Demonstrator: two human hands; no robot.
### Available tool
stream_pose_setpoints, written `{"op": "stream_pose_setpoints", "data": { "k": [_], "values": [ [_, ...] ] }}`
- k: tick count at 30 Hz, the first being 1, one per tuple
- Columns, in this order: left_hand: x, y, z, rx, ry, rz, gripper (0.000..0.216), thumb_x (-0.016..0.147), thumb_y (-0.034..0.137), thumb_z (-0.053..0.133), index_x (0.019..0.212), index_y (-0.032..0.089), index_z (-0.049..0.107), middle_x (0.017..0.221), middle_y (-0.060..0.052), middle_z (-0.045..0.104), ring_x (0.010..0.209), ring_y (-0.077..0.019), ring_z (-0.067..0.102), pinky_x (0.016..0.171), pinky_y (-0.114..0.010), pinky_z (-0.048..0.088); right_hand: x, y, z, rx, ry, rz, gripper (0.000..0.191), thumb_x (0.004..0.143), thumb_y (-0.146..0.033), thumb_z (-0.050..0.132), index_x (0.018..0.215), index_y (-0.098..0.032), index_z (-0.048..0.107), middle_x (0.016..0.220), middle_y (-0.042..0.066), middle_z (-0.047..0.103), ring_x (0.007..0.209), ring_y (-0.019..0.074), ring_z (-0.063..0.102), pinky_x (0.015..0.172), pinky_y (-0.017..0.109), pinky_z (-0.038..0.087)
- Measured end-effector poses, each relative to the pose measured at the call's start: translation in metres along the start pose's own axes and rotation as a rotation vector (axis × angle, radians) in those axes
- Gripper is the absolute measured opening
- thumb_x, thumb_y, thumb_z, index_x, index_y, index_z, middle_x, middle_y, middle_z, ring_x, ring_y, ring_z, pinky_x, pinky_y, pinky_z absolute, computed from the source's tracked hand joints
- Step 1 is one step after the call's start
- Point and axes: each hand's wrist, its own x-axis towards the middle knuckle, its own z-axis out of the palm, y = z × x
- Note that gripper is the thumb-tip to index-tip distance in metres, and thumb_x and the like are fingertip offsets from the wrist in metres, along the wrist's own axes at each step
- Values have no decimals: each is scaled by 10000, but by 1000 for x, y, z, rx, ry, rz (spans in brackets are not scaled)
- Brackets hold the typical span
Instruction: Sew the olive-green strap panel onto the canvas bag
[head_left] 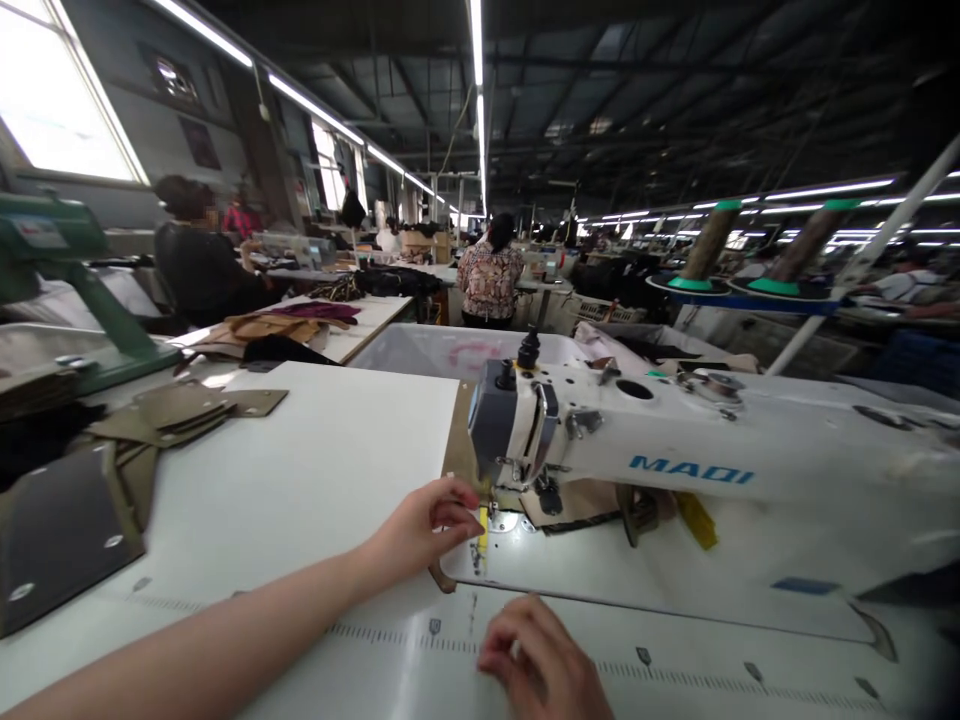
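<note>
Work in hand: we are at a white sewing machine (675,450), fingers busy at its needle end near the middle of the white surface (315,470).
Left hand: our left hand (424,525) reaches in from the lower left, fingers pinched narrow right beside the presser foot, touching the small yellow strip (482,535) there; we cannot tell whether it truly grips it.
Right hand: our right hand (540,660) rests near the front edge of the surface, fingers curled loosely, holding nothing we can make out.
Progress: we judge the work to be at an early point; the tan piece (577,500) lies under the machine arm, and we see no finished seam.
Look of the piece: flat, stiff-looking tan material, mostly hidden by the machine head.
Around: a stack of tan cut pieces (180,410) toward the left edge; a dark panel (60,530) at the front left corner; other people sit at benches beyond.
</note>
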Motion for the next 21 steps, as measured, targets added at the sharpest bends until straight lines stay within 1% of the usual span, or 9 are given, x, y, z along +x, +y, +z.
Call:
{"op": "stream_pose_setpoints", "data": {
  "k": [2, 4, 6, 9, 11, 13, 15, 18, 21],
  "values": [
    [0, 0, 1, 4, -22, -23, 56, 1017, 169, 489, 1047, 189, 447, 894, -83, 759, 844, -200, 761, 703, -299, 633, 6, 6, -11, 93, 86, 150, 345, 946, -524, 569, 775, -236, 654, 789, 2, 609, 686, 123, 600, 595, 175, 507],
    [0, -1, -1, 49, -15, -22, 59, 1023, 153, 418, 1051, 180, 462, 956, -101, 743, 876, -197, 753, 707, -296, 627, 9, 13, -21, 120, 114, 259, 335, 903, -534, 619, 776, -229, 676, 805, 21, 627, 701, 145, 614, 586, 194, 533],
    [-1, 0, -6, 129, -6, 13, 145, 1015, 164, 378, 1067, 170, 514, 1016, -112, 708, 918, -212, 731, 756, -341, 621, 10, 18, -32, 130, 153, 313, 338, 880, -537, 634, 793, -216, 692, 821, 44, 639, 725, 170, 632, 590, 224, 559],
    [-5, -2, -13, 253, -44, 114, 240, 986, 215, 421, 1122, 176, 615, 1143, -137, 665, 1012, -283, 674, 868, -460, 582, 10, 16, -55, 177, 371, 330, 356, 827, -554, 679, 806, -198, 687, 837, 60, 635, 758, 194, 641, 570, 255, 567],
    [-6, -9, -16, 343, -67, 180, 277, 980, 215, 436, 1168, 192, 638, 1194, -138, 662, 1070, -313, 646, 928, -490, 550, 14, 10, -80, 159, 536, 310, 384, 789, -573, 706, 800, -190, 677, 832, 56, 631, 762, 193, 630, 579, 257, 555],
    [-6, -19, -17, 519, -30, 229, 295, 1006, 239, 410, 1210, 231, 624, 1226, -101, 663, 1099, -294, 641, 961, -445, 538, 20, 2, -114, 89, 674, 310, 400, 776, -582, 715, 827, -187, 680, 846, 48, 641, 767, 181, 616, 645, 264, 544],
    [-4, -27, -16, 588, 30, 214, 287, 1024, 304, 408, 1220, 259, 614, 1260, -73, 649, 1135, -288, 629, 994, -430, 519, 28, -5, -153, 28, 818, 323, 428, 765, -592, 725, 899, -187, 681, 872, 40, 656, 753, 164, 601, 696, 276, 524],
    [-2, -32, -13, 533, 59, 123, 301, 1026, 382, 401, 1211, 281, 617, 1250, -58, 641, 1118, -283, 635, 980, -413, 524, 41, -8, -203, -12, 1028, 296, 508, 726, -629, 727, 956, -180, 663, 906, 40, 661, 782, 160, 586, 707, 280, 504],
    [0, -31, -13, 429, 104, 15, 331, 993, 456, 417, 1148, 278, 649, 1191, -67, 654, 1060, -278, 653, 930, -375, 542, 56, 0, -233, -37, 1075, 268, 548, 656, -642, 746, 913, -164, 677, 875, 52, 661, 808, 183, 587, 679, 295, 512]
  ]
}}
